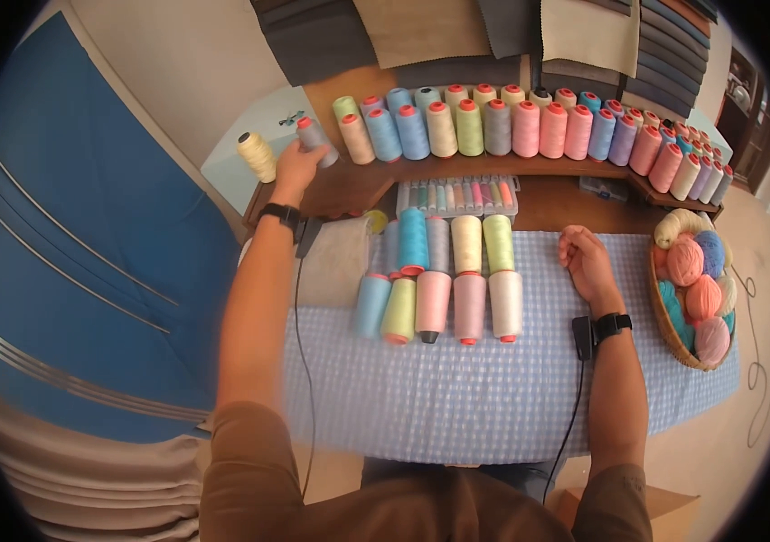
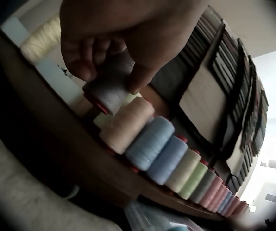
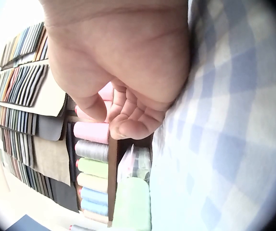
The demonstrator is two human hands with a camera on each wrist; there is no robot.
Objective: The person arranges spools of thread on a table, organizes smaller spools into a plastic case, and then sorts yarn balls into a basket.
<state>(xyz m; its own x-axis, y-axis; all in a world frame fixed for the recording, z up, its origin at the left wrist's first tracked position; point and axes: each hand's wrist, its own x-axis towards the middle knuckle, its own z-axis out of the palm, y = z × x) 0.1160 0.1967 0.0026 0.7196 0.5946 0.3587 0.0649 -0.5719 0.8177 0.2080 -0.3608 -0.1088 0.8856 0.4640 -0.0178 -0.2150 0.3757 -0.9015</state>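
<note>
My left hand grips a grey thread cone with a red tip, at the left end of the wooden shelf. In the left wrist view, thumb and fingers wrap the grey cone's sides, its red rim facing down. A pale yellow cone stands to the left of this hand, and a peach cone to the right, first in the front row. On the checked cloth rests my right hand, holding nothing, its fingers loosely curled. Two rows of thread cones lie left of it.
Many upright cones line the shelf in rows. Below sits a clear case of small spools. A basket of yarn balls stands at the table's right. Fabric swatches hang behind. Cables run from both wrists.
</note>
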